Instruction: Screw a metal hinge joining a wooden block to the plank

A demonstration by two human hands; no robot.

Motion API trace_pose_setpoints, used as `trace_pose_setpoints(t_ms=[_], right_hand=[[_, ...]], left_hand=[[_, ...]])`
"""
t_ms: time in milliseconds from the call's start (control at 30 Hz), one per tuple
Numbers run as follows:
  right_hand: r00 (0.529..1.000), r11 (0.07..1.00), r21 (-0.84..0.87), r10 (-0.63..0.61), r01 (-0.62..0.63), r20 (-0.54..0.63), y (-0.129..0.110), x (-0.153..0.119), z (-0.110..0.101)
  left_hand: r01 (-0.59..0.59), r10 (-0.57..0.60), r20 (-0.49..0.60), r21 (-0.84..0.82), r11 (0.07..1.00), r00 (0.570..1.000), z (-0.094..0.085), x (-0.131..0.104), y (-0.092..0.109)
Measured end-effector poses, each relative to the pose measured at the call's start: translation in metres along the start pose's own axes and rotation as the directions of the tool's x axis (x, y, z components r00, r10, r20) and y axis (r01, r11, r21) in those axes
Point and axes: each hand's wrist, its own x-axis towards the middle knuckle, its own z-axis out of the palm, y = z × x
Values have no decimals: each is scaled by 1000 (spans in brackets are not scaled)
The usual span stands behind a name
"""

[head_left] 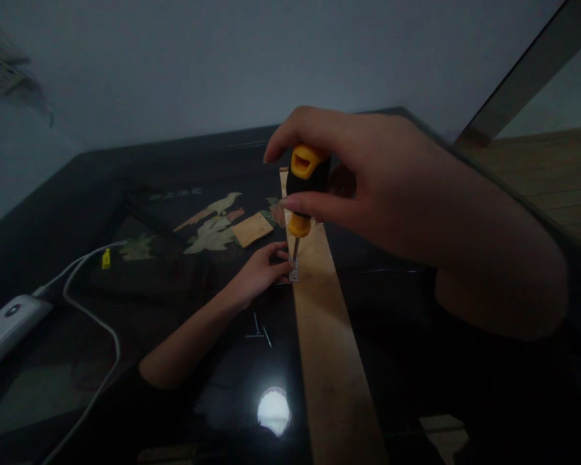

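Observation:
My right hand (363,174) is closed round the yellow and black handle of a screwdriver (304,184). The screwdriver points down, its shaft reaching a small metal plate (294,274) at the left edge of a long wooden board (329,336). My left hand (261,271) comes in from the left, fingers bent, with thumb and fingertips closed at the plate and the board's edge. Whether a screw sits under the screwdriver tip is too small to tell. Several loose screws (257,333) lie on the dark table below my left hand.
A small wooden piece (253,230) lies on the glossy dark table (174,297), left of the board. Further left are a white power bank (12,329), its white cable (112,336) and a small yellow tag (106,258). A wall (198,64) rises behind the table.

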Motion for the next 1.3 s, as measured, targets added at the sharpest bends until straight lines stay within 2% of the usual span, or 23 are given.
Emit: trace_pose_setpoints(t_ms=[167, 433, 600, 800, 1000, 1133, 1300], right_hand=[[1000, 1000, -4, -22, 22, 0, -1, 2, 3], [999, 997, 61, -44, 46, -32, -2, 0, -3], [998, 1000, -7, 6, -7, -68, -1, 0, -8], [997, 1000, 10, 14, -14, -73, 0, 0, -7], [995, 1000, -11, 22, -23, -95, 2, -1, -9], [995, 998, -28, 53, -56, -83, 2, -2, -10], [997, 999, -38, 37, -39, -70, 0, -1, -10]], left_hand=[[-38, 37, 25, 41, 998, 999, 0, 0, -2], [-10, 10, -9, -1, 1000, 1000, 2, -3, 2], [-23, 23, -11, 1, 1000, 1000, 3, -2, -2], [-38, 37, -23, -37, 999, 999, 4, -3, -5], [58, -55, 35, -108, 992, 998, -1, -8, 3], [48, -40, 80, -108, 993, 996, -6, -8, 3], [25, -16, 103, -91, 996, 995, -8, -7, 0]])
